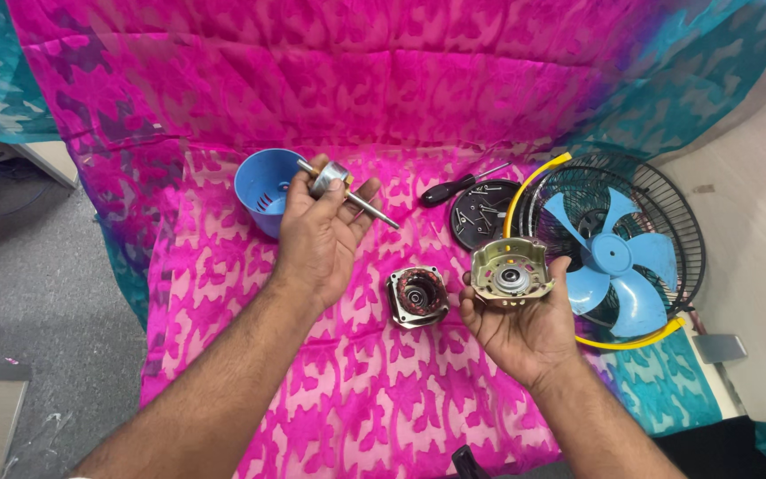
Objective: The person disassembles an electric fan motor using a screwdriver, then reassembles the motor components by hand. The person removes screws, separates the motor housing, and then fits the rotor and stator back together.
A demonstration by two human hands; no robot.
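Work area was a pink patterned cloth (356,390) w/ open room across its near half, btwn the two forearms; cloth's left edge dropped off to grey floor (37,310), right side was crowded by fan parts.

Left hand (316,235) was raised over the cloth's upper middle, fingers curled round a rotor w/ shaft (339,186), thumb pressing on its silver drum; shaft stuck out both sides of the grip, long end pointing right and down. Right hand (520,324) was palm-up at centre-right, cupping a metal motor end cover (511,270) on its fingertips, bearing face toward the camera. The two hands were apart, not touching.

Btwn them, just left of the right hand, a motor stator (418,297) lay on the cloth, copper windings visible. Blue plastic housing cup (268,191) sat right behind the left hand, partly hidden by it. Black-handled screwdriver (454,188) lay beyond, beside a round black plate (482,213) holding small screws. Fan guard (631,239) w/ blue blades (618,257) and yellow rim filled the right edge, close behind the right hand.
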